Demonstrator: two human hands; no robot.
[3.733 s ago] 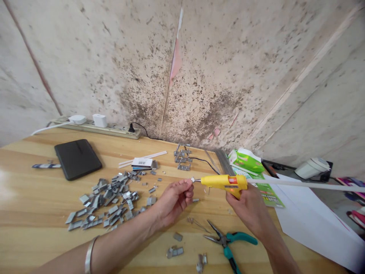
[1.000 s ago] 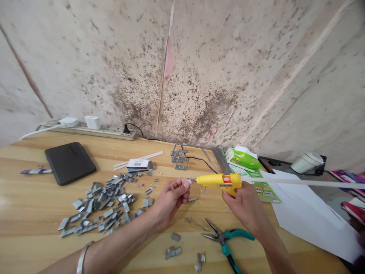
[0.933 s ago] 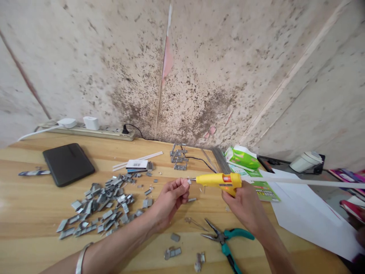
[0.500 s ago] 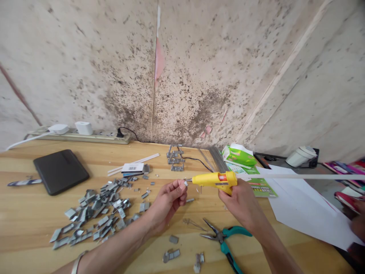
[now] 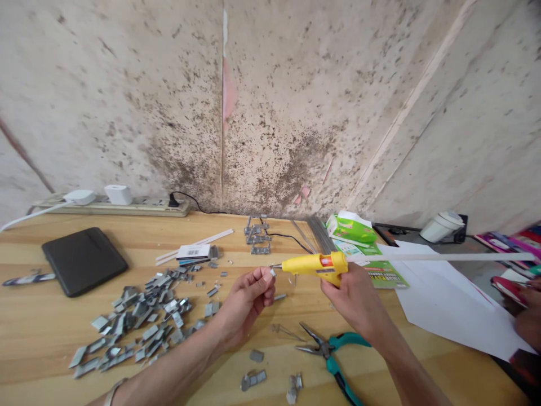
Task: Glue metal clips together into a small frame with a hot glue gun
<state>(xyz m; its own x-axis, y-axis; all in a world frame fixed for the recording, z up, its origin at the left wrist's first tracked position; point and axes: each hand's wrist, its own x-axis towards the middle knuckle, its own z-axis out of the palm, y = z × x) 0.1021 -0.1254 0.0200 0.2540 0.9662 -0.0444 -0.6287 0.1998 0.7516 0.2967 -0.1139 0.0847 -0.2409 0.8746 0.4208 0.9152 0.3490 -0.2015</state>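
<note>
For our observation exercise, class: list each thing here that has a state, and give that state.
Yellow plastic glue gun: gripped in right hand, white stick loaded.
Small grey metal clip: pinched by left hand, at the nozzle.
Teal-handled pliers: lying on table, unheld.
Black plug: in the beige power strip.

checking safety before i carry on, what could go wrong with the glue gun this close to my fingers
1. Burn: the glue gun points its nozzle right at the small metal piece pinched by the fingers of the left hand. Hot glue could well reach skin.
2. Snag: the long glue stick juts far out behind the right hand, over the white paper. A swing may knock something or jolt the aim.
</note>
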